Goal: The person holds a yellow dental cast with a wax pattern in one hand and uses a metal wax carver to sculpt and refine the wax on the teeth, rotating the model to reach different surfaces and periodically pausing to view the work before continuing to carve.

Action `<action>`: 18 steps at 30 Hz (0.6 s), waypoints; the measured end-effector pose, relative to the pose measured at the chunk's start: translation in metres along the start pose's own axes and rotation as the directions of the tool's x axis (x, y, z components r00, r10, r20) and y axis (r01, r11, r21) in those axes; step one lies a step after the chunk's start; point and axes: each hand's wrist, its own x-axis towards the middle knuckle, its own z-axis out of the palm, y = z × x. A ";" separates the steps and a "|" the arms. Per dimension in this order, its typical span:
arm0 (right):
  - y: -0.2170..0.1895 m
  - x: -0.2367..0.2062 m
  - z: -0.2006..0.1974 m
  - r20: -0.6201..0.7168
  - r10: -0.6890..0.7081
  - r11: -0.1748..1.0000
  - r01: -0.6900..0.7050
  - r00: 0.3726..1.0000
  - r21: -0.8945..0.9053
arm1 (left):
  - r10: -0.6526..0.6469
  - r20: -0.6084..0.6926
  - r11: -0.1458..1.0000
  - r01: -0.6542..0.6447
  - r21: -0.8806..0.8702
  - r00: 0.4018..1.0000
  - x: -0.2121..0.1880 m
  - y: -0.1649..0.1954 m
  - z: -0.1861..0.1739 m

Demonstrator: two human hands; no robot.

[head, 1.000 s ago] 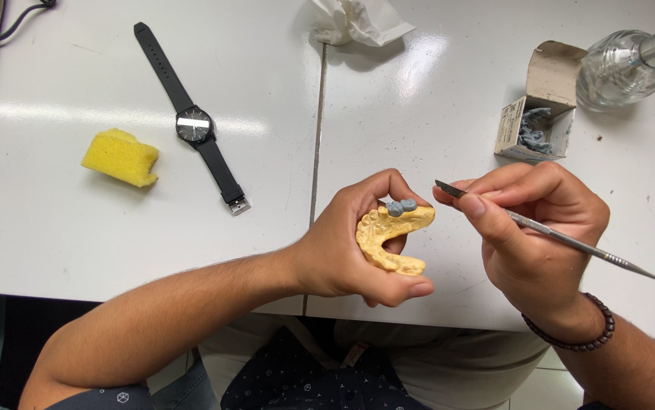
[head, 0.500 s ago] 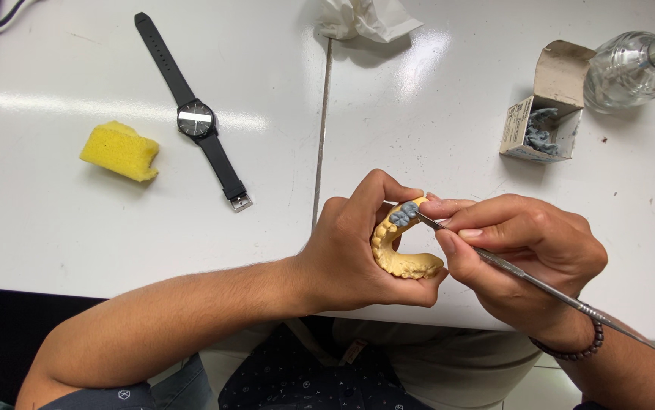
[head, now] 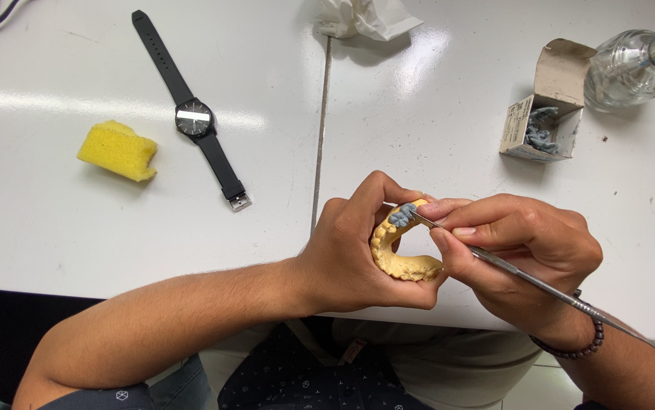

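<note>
Head view, left hand (head: 354, 254) half-hiding dental cast (head: 396, 258)

A glossy white table (head: 434, 129) with a thin dark seam running down its middle carries 5 things. Left of the seam lie a yellow sponge block (head: 117, 150) and a black wristwatch (head: 193, 114), strap stretched out. Right of it: crumpled white tissue (head: 362, 17), an open cardboard box of grey pieces (head: 544, 112), and a clear glass bottle (head: 631, 64).

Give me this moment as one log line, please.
left hand: holds yellow dental cast | right hand: holds metal tool, tip at grey wax | table: watch, sponge
</note>
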 end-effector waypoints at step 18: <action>0.003 0.000 -0.001 0.037 0.020 1.000 -0.021 0.999 0.018 | 0.006 -0.006 1.000 -0.006 0.017 1.000 -0.001 -0.002 0.001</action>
